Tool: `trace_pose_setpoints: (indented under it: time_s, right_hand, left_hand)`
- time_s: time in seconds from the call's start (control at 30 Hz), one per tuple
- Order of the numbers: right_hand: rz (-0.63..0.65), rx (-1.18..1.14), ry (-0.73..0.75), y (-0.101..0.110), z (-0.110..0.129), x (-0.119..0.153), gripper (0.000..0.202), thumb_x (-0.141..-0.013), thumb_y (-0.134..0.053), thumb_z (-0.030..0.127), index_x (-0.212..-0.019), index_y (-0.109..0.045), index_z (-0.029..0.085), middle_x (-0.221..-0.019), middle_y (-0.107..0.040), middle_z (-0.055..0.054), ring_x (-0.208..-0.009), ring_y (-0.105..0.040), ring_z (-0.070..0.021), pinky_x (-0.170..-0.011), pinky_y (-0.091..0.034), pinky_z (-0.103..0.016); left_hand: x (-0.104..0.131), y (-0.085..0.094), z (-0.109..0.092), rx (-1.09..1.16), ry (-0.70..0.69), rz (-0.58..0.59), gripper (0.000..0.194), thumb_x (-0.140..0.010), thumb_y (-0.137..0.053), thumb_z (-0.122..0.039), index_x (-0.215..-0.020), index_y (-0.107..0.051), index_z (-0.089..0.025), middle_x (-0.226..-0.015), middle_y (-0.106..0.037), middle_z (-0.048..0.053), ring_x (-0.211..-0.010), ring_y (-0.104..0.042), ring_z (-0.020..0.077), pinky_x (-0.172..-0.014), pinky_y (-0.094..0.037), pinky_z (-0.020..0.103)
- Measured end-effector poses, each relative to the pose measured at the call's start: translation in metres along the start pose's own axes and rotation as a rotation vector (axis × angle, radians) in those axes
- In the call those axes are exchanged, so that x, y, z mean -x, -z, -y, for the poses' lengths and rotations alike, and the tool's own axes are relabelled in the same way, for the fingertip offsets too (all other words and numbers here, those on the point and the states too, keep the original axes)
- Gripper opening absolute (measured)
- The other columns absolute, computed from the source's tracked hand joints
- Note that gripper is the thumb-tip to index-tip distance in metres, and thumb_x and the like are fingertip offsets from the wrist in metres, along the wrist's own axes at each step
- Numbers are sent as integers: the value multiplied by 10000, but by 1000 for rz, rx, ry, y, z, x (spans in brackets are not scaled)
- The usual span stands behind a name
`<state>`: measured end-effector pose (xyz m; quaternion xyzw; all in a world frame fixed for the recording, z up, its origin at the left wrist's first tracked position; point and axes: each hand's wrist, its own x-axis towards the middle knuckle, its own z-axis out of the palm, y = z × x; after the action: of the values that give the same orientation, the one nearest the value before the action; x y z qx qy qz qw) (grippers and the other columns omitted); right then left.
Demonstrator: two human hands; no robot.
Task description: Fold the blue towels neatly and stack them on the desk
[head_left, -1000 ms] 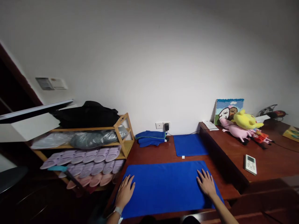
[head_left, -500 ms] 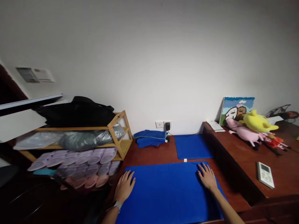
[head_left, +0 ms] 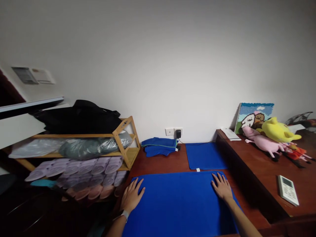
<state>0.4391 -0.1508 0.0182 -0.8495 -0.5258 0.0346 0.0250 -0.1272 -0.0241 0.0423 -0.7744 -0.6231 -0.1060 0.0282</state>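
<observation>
Blue cloth [head_left: 177,202] lies between, apparently also under, both hands [head_left: 131,197] [head_left: 223,189].

One view only, from my head. Looks forward and down over my left hand [head_left: 132,196] and right hand [head_left: 223,187], both near, low in frame. Faces wall [head_left: 160,72] beyond them; wide, reaching shelf [head_left: 120,148] left of my left hand.

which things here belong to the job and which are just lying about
Seemingly in use: large blue cloth, under left hand and right hand; perhaps smaller blue cloth, bunched blue cloth

Lying about: remote control, plush pig, yellow plush toy, purple slippers
</observation>
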Motion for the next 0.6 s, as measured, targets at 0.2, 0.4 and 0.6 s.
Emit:
trace_pose_setpoints:
  time_s: [0.2,0.4,0.6]
  right_hand:
    - [-50,-42,80,2,-1,-1,631,-1001,-269,573,-1567,-402,328,-1663,-335,-22,-1541,-246,-269,-1249,-190,-480]
    - [-12,-27,62,-16,-8,2,668,-1001,-233,599,-1617,-275,344,-1695,-261,3,-1567,-171,-266,-1259,-147,-496]
    - [-10,-15,27,-8,-3,3,652,-1001,-269,600,-1607,-298,359,-1687,-282,3,-1556,-205,-254,-1256,-159,-467]
  left_hand:
    - [6,-5,13,32,-44,-31,577,-973,-447,-512,-1495,-523,-279,-1593,-487,81,-1483,-413,281,-1226,-286,495]
    - [10,-11,18,16,-33,31,612,-992,-414,-543,-1551,-434,-294,-1656,-380,76,-1532,-331,267,-1243,-249,509]
    - [5,4,12,-34,-12,61,640,-980,-426,-556,-1558,-423,-281,-1618,-449,92,-1495,-389,284,-1218,-281,508]
